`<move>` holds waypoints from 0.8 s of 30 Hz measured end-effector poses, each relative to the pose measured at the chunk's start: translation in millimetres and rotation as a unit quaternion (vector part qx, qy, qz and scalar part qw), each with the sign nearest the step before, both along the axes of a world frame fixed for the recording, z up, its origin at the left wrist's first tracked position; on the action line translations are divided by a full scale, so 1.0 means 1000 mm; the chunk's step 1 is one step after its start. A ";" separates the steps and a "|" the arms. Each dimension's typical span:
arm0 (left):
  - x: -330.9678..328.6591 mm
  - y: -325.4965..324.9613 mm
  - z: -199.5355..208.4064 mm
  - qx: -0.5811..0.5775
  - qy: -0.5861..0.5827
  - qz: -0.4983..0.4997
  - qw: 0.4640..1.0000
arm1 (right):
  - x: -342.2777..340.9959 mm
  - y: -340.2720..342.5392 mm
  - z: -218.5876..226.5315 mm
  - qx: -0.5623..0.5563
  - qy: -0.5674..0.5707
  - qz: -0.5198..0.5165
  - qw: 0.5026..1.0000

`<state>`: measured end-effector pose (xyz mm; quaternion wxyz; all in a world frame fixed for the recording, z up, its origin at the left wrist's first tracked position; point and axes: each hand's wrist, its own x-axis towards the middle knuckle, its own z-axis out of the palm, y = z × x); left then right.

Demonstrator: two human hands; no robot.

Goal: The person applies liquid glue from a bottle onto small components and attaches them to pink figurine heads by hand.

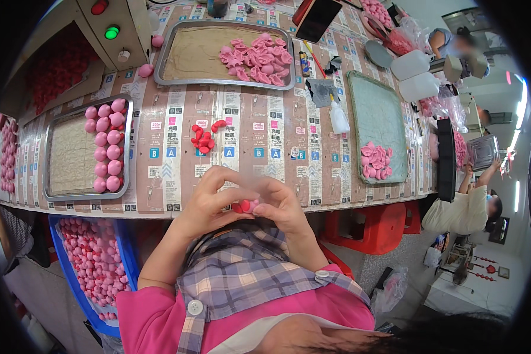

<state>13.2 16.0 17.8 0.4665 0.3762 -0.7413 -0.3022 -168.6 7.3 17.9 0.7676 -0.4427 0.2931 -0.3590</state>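
Head view: we've got both hands just over the near edge of the worktop (177, 159), approx. mid-length, w/ a small pink-and-red piece (253, 206) between them. Our L hand (214, 200) is curled, thumb + fingers closed round the red side; our R hand (282, 203) has its thumb against the pink side, fingers bent over the top. So both grips are nearly closed, on that one piece; far-side finger contact is blurred, can't tell exactly.

Straight beyond the hands, approx. midway to the far edge, we see a loose cluster of red pieces (203, 143). Twd the worktop's L end: a metal tray (71, 153), two columns of pink balls (114, 152) along its R edge. Nr the far edge, a bigger tray (189, 53), pink petal-like pieces (256, 59) heaped in its R half. Twd the R end, a greenish tray (376, 112), more pink pieces (376, 160) in its near L corner; a white squeeze bottle (338, 117) is just beside its L edge. Far L corner has a machine (133, 44) w/ its green lamp (111, 32) lit.

Below the near edge, L side, we've a blue bin (127, 242) full of pink + red pieces; R side, a red stool (369, 227).
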 end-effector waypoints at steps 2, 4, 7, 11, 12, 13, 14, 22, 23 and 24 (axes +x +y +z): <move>0.000 0.000 -0.001 -0.008 0.000 0.001 1.000 | 0.000 0.000 0.000 0.038 -0.017 0.002 0.999; -0.001 0.000 -0.003 -0.010 -0.005 0.001 1.000 | 0.000 0.000 -0.002 0.040 -0.017 -0.007 0.999; -0.004 0.000 -0.004 -0.012 -0.019 0.004 1.000 | 0.000 0.000 -0.006 0.045 -0.024 -0.016 0.999; -0.005 -0.002 -0.006 -0.032 -0.022 0.014 0.999 | 0.005 0.001 0.000 0.067 -0.030 -0.034 0.997; -0.006 -0.002 -0.006 -0.031 -0.022 0.013 0.999 | 0.006 0.002 0.002 0.067 -0.029 -0.036 0.997; -0.006 -0.002 -0.006 -0.042 -0.019 0.015 0.999 | 0.007 0.002 0.003 0.067 -0.027 -0.039 0.997; -0.006 -0.002 -0.006 -0.053 -0.015 0.016 0.998 | 0.007 0.002 0.002 0.067 -0.027 -0.039 0.997; -0.008 -0.002 -0.006 -0.072 -0.011 0.022 0.997 | 0.005 0.004 -0.006 0.067 -0.048 -0.049 0.995; -0.008 -0.002 -0.006 -0.073 -0.011 0.023 0.997 | 0.005 0.004 -0.006 0.067 -0.048 -0.048 0.995; -0.008 -0.001 -0.006 -0.073 -0.011 0.023 0.997 | 0.006 0.004 -0.006 0.073 -0.054 -0.048 0.995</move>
